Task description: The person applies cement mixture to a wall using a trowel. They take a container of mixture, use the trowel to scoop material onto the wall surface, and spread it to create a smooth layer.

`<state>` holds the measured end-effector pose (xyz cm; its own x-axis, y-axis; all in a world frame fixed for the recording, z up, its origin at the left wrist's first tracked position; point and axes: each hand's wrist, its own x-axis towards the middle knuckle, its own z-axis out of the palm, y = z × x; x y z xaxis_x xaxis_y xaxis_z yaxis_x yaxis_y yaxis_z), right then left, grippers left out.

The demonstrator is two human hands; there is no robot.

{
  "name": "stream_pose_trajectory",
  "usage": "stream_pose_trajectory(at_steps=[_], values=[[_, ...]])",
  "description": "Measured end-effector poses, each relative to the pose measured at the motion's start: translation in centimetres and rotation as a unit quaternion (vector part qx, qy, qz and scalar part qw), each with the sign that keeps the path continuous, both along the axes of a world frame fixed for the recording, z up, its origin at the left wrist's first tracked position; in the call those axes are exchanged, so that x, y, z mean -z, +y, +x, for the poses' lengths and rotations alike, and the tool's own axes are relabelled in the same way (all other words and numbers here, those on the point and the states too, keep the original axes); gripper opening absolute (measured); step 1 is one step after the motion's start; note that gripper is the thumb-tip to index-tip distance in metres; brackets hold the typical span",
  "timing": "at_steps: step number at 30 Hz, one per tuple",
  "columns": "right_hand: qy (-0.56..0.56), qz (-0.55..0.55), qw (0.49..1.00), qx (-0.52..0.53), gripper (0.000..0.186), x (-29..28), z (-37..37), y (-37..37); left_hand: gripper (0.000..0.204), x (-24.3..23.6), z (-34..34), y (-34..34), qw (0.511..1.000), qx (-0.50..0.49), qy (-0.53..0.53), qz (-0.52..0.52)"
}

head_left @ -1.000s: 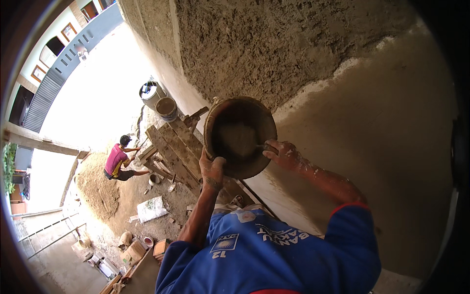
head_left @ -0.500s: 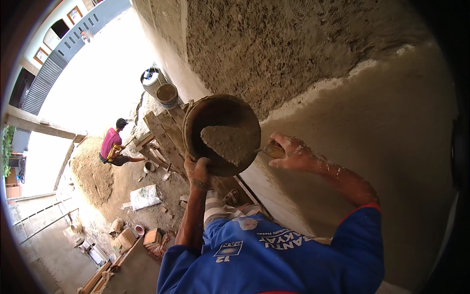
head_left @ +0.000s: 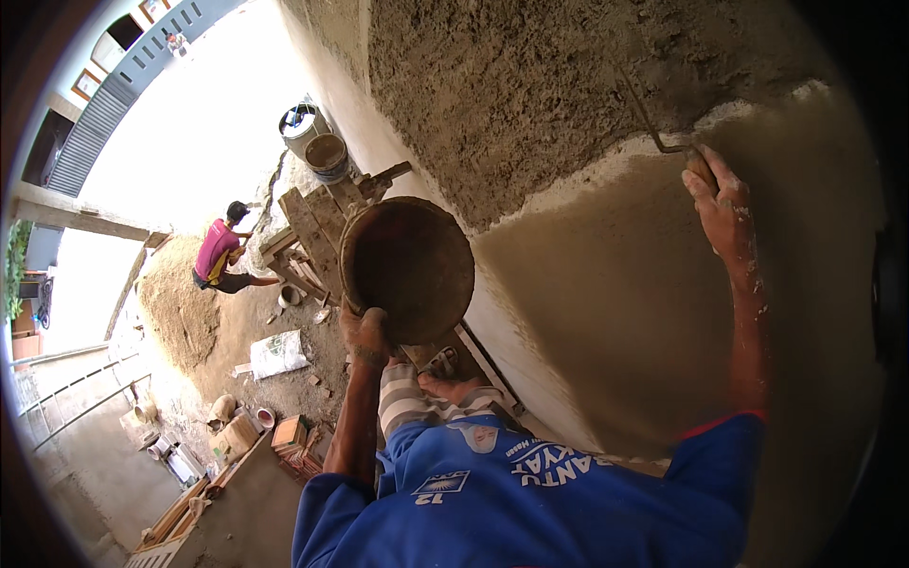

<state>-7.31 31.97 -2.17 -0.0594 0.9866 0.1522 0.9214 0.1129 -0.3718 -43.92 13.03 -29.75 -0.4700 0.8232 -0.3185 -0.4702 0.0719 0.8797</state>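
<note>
My left hand (head_left: 367, 333) grips the near left rim of a round, mortar-stained bucket (head_left: 451, 260), tilted so that its dark inside faces up; how much it contains I cannot make out. To the right, my right hand (head_left: 724, 204) is closed round the wooden handle of a trowel (head_left: 699, 168). The trowel's thin blade shows almost edge-on against the wall, near the border between rough grey plaster (head_left: 530, 104) and a smoother coat (head_left: 606, 275). Whether mortar sits on the blade is not visible. Splashes of mortar mark my right hand and forearm.
Wooden planks (head_left: 312, 227) form a stand left of the bucket, with two pails (head_left: 327, 159) behind. Below, a person (head_left: 220, 251) bends beside a sand heap (head_left: 180, 303). A white sack (head_left: 279, 354) and stacked tiles (head_left: 290, 434) lie on the ground.
My right hand has carried the trowel, which held mortar over the bucket, up and right to the wall. The bucket has shifted slightly left and down in my left hand.
</note>
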Motion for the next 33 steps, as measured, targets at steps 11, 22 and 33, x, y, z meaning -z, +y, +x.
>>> stream_pose_trajectory(at_steps=[11, 22, 33], values=[[-0.438, 0.006, 0.864, -0.249, 0.039, 13.5, -8.5, -7.3, 0.062, -8.3, 4.4, 3.7, 0.986, 0.13, 0.103, -0.008], [-0.036, -0.252, 0.905, -0.341, 0.039, 21.0, -7.5, -8.2, 0.062, -11.5, 3.8, 4.9, 0.956, 0.205, 0.201, -0.051], [0.019, -0.215, 0.942, -0.257, 0.044, 13.6, -8.9, -7.8, 0.055, -9.2, 2.1, 5.3, 0.99, 0.13, 0.038, 0.042]])
